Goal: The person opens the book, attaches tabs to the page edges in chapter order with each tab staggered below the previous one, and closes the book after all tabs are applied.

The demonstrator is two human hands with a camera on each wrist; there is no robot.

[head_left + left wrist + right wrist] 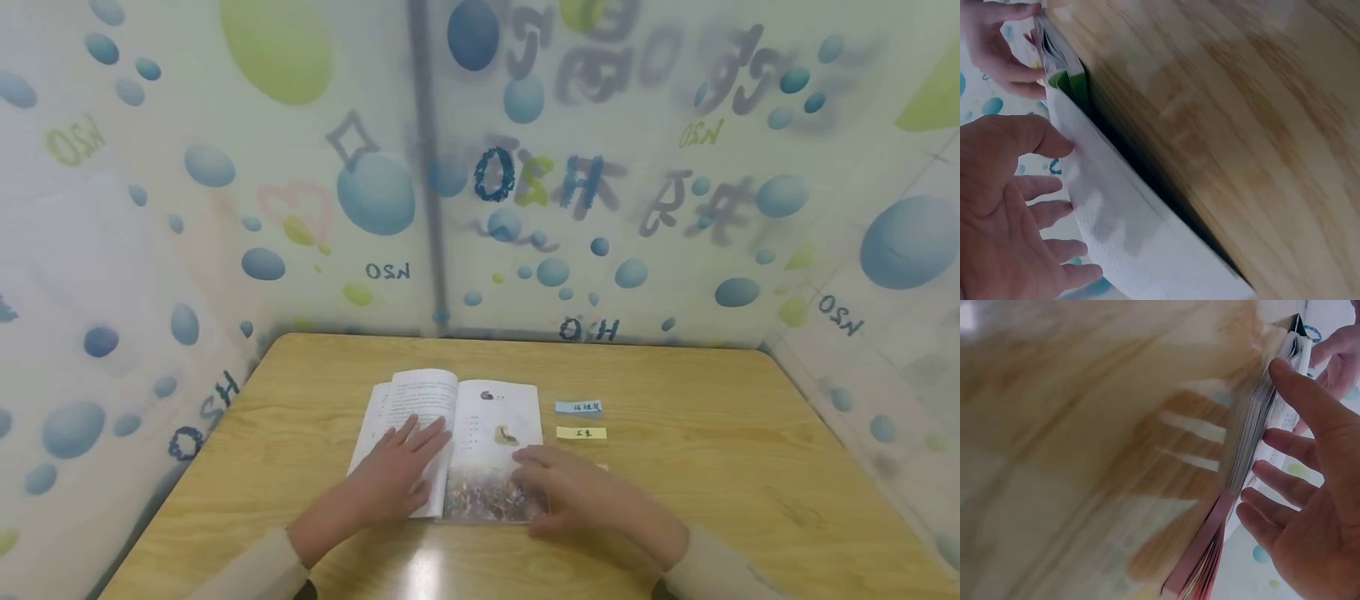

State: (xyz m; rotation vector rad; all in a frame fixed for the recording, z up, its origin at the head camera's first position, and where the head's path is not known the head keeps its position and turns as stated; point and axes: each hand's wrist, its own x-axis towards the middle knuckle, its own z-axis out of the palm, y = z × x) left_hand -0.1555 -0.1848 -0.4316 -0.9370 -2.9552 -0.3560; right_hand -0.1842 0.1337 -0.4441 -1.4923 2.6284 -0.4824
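An open book (495,479) lies on the wooden table, with a small picture and short text lines on its right page and a dark illustration along the bottom. Spread fingers of my left hand (397,471) rest on the printed left page (423,387). My right hand (570,492) is over the right page's outer lower edge, its fingers slightly bent. In the right wrist view the thumb of that right hand (1310,506) is at the book's page edges (1254,419), with nothing gripped. The left wrist view shows the left thumb at the near edge of the white page (1135,219).
Right of the book lie a blue paper strip (578,407) and a yellow strip (581,433), both with handwriting; another yellow piece is mostly hidden behind the right hand. A pink-edged stack (1200,550) shows beside the book. Patterned walls surround the wooden table (712,433).
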